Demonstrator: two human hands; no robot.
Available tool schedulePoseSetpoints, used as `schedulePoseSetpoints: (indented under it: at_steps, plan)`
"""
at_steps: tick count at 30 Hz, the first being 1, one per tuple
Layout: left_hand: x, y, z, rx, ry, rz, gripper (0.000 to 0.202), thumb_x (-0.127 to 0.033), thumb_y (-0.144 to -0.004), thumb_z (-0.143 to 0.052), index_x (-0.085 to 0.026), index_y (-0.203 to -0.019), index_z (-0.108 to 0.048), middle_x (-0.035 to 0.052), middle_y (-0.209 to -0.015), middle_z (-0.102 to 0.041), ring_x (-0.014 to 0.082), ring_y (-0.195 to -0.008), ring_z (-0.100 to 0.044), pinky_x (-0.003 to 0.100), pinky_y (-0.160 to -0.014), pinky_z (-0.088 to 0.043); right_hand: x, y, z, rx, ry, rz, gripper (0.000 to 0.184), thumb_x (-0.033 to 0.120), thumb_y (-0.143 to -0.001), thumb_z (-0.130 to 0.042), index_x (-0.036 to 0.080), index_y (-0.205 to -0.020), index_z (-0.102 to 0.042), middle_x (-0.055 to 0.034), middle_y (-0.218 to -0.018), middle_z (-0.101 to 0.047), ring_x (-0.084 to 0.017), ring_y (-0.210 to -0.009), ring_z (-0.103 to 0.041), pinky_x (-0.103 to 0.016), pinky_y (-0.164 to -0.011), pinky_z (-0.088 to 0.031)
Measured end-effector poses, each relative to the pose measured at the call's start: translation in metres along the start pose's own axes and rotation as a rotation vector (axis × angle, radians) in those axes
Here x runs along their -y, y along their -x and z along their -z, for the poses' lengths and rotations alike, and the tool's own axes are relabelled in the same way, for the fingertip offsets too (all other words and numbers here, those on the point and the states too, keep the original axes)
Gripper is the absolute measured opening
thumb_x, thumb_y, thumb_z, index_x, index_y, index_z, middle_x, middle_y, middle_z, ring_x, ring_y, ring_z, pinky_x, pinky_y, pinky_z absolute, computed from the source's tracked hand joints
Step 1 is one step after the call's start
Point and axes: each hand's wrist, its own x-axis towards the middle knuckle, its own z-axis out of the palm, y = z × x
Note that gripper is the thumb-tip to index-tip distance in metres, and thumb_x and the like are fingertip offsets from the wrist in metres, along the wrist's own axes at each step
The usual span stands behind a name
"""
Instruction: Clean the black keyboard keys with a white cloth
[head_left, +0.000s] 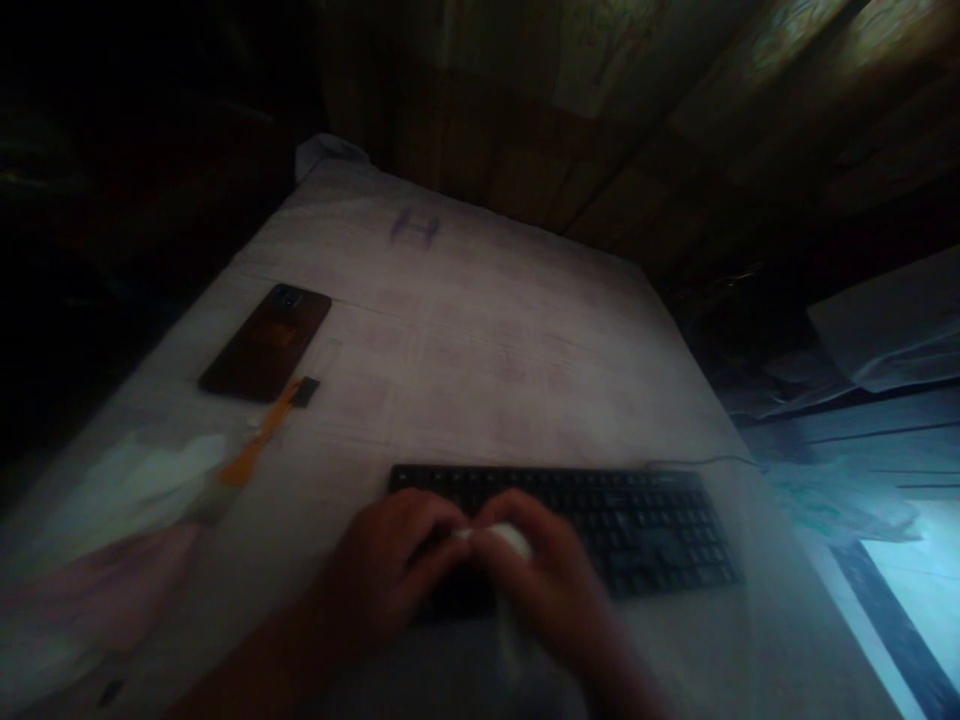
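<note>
A black keyboard (637, 525) lies on a pale table (480, 330) in dim light. Both my hands rest over its left part. My left hand (390, 570) has its fingers curled down onto the keys. My right hand (551, 585) is closed around a small white cloth or wipe (504, 540) that it presses against the keyboard. The fingertips of the two hands nearly touch at the cloth. Everything is blurred and dark.
A dark phone (266, 342) lies face down at the left, with an orange-handled brush (259, 438) just below it. White and pink cloths (112, 520) sit at the near left. The keyboard's cable (705, 462) runs off right. The table's right edge drops toward a bright floor area.
</note>
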Motion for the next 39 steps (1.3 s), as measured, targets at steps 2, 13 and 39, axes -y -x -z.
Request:
schedulePoseSetpoints:
  at_steps: [2, 13, 39]
  plan:
    - [-0.001, 0.001, 0.0, 0.019, -0.034, 0.005, 0.013, -0.033, -0.099, -0.052, -0.023, -0.094, -0.06, -0.0024, -0.08, -0.069, 0.0121, -0.071, -0.067, 0.022, -0.064, -0.051, 0.0, 0.003, 0.002, 0.007, 0.019, 0.041, 0.01, 0.028, -0.083, -0.061, 0.022, -0.076, -0.066, 0.0031, -0.067, -0.064, -0.013, -0.063, -0.06, -0.02, -0.056, -0.047]
    - [-0.01, 0.006, -0.003, 0.112, -0.06, 0.01, 0.038, -0.035, -0.105, -0.028, -0.021, -0.085, -0.056, -0.0015, -0.073, -0.061, 0.0116, -0.062, -0.058, 0.023, -0.056, -0.042, 0.002, 0.015, 0.002, -0.009, 0.034, 0.36, 0.011, 0.013, -0.086, -0.064, 0.023, -0.083, -0.068, 0.004, -0.077, -0.072, -0.01, -0.069, -0.067, -0.017, -0.066, -0.051]
    - [-0.03, 0.003, -0.005, 0.163, 0.201, 0.198, 0.03, -0.032, -0.1, -0.041, -0.021, -0.075, -0.054, -0.0031, -0.067, -0.057, 0.0111, -0.061, -0.055, 0.023, -0.057, -0.041, -0.01, 0.038, 0.005, -0.146, 0.468, 0.573, 0.018, 0.028, -0.101, -0.049, 0.023, -0.098, -0.066, 0.0004, -0.078, -0.072, -0.014, -0.066, -0.068, -0.023, -0.061, -0.05]
